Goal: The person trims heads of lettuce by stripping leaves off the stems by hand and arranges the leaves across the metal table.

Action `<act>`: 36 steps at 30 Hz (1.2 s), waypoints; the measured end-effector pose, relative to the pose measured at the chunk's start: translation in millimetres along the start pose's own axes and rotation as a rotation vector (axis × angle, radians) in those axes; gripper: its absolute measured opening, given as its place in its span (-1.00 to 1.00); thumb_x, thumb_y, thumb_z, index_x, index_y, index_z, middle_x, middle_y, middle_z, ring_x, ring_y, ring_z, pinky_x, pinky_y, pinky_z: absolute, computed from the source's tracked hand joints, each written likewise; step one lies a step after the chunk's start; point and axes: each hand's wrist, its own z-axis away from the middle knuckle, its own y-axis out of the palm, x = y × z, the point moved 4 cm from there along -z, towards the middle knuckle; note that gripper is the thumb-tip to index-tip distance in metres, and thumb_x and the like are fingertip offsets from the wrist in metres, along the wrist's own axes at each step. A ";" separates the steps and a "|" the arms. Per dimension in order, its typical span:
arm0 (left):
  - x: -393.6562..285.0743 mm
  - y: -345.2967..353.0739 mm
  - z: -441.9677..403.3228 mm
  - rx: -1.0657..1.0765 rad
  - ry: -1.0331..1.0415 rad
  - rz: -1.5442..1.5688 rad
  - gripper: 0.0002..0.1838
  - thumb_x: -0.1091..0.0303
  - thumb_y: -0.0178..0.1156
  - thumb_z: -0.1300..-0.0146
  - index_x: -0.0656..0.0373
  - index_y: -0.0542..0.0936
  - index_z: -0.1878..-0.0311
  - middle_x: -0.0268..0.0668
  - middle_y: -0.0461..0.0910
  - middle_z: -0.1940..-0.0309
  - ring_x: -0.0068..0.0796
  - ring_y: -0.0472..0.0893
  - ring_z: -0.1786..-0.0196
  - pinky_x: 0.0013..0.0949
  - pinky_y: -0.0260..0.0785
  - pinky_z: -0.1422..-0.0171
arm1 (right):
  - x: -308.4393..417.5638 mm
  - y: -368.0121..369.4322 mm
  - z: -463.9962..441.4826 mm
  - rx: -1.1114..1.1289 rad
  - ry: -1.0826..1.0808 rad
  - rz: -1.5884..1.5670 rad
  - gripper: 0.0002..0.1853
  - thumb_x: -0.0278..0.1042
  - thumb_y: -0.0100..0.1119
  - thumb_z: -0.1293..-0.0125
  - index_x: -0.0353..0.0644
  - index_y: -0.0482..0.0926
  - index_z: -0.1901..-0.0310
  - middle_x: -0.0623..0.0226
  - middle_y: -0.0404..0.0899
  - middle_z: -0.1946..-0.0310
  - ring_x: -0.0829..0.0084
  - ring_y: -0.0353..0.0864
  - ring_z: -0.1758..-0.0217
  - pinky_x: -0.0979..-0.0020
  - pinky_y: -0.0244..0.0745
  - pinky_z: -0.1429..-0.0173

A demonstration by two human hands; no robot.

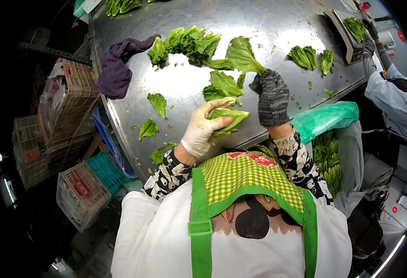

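My left hand (202, 127), in a thin white glove, is closed around a small lettuce head (229, 119), its cut stem end pointing right. My right hand (273, 98), in a dark grey knit glove, grips the stem end of a broad lettuce leaf (241, 54); its fingertips are partly hidden. Just beyond my left hand, loose lettuce leaves (224, 84) lie on the metal table (134, 113). Farther back is a pile of lettuce (189, 44).
A purple cloth (117, 65) lies at the table's left edge. Small lettuce heads (301, 56) sit on the right. A bag of greens (326, 157) stands beside me. Plastic crates (69, 102) are stacked left. Another person (393, 97) handles greens at a scale (347, 39).
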 end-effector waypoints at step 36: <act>-24.4 -30.1 -33.2 -0.040 0.113 0.618 -0.54 0.29 0.26 -0.24 0.40 0.44 -0.09 -0.07 0.52 0.02 -0.13 0.54 0.00 -0.03 0.43 -0.22 | 4.0 15.3 36.3 0.487 0.377 0.276 -0.66 -0.25 0.01 -0.44 -0.29 0.55 -0.09 0.25 0.66 0.21 0.53 0.65 0.28 0.50 0.60 0.16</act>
